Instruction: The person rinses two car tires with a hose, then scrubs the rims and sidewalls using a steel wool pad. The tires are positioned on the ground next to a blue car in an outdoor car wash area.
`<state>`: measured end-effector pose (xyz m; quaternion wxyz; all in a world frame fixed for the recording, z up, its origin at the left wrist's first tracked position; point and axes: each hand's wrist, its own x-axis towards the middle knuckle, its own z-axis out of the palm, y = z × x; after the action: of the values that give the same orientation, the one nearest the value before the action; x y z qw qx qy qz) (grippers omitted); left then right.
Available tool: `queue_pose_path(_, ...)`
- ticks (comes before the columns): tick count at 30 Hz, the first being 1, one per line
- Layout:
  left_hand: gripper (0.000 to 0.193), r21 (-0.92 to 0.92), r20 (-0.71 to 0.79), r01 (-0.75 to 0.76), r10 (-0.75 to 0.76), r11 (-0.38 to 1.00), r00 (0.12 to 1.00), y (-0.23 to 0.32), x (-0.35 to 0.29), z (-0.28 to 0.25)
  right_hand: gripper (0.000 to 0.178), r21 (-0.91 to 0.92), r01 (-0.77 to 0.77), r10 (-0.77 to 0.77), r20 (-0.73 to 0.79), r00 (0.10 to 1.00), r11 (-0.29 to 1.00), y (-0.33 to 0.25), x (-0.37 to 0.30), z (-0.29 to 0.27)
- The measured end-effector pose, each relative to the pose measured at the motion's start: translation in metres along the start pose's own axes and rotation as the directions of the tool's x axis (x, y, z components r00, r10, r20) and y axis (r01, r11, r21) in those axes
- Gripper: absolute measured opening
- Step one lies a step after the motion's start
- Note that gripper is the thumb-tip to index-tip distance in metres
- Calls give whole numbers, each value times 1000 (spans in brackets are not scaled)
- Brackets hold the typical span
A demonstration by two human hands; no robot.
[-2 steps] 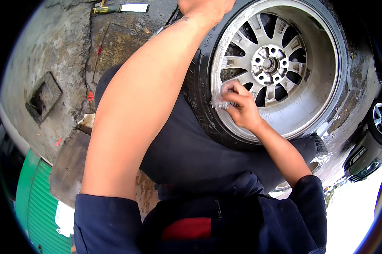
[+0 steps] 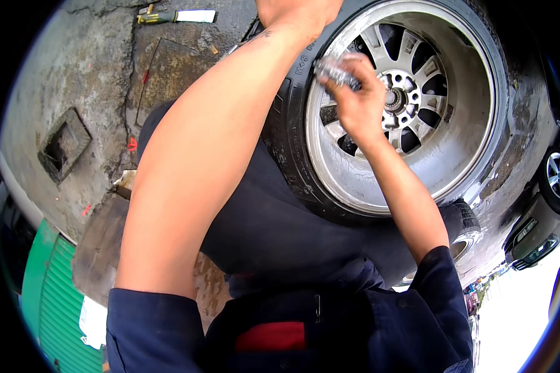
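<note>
A car wheel leans in front of me, its silver alloy rim (image 2: 454, 143) turned toward me inside a black tyre (image 2: 295, 146). My right hand (image 2: 362, 105) is closed around a crumpled, silvery scouring pad (image 2: 337, 74), blurred by motion. It holds the pad at the rim's left inner edge, left of the hub (image 2: 393, 99). At the top of the view my left hand (image 2: 298, 12) reaches the tyre's upper left side. Its fingers are cut off by the picture's edge, so their grip is hidden.
A scraper (image 2: 177, 16) with a dark and yellow handle lies on the wet concrete at upper left. A square drain hole (image 2: 62, 146) lies farther left. Another wheel (image 2: 461, 245) sits beside my leg at right. A parked car (image 2: 534, 230) stands far right, a green shutter (image 2: 62, 298) lower left.
My right hand has moved up along the rim's left edge with the scouring pad, from the lower left to the upper left. My left hand has hardly shifted.
</note>
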<state>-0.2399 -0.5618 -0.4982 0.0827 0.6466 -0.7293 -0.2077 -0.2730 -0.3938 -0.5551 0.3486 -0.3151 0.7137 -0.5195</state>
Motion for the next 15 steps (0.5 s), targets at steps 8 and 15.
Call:
queue_pose_path(8, 47, -4, 27, -11, 11, 1000, 1000, 9, -8, -3, 22, -86, -50, 87, 510, 856, 995, 15, -138, -56)
queue_pose_path(15, 50, -58, 58, 25, -22, 998, 998, 9, -4, -7, 15, 168, 195, -134, -319, 938, 966, 17, 50, 0)
